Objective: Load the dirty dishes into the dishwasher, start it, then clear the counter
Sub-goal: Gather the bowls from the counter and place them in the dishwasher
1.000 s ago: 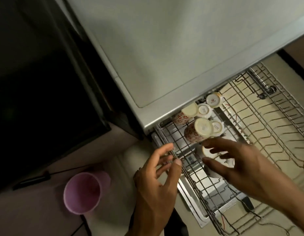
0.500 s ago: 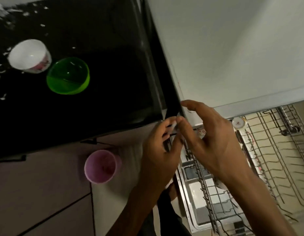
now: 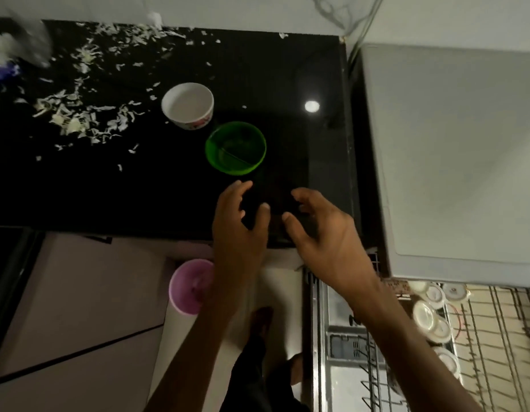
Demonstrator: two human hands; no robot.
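Hands hover empty over the black surface (image 3: 139, 197): my left hand (image 3: 238, 230) and right hand (image 3: 323, 233), fingers loosely spread, just near of the green bowl (image 3: 235, 147); white bowl (image 3: 187, 104) sits far-left of it.

Left grip (image 3: 240, 230), right grip (image 3: 326, 239): empty, fingers loosely spread over desk (image 3: 139, 188); green bowl (image 3: 235, 148) just beyond.
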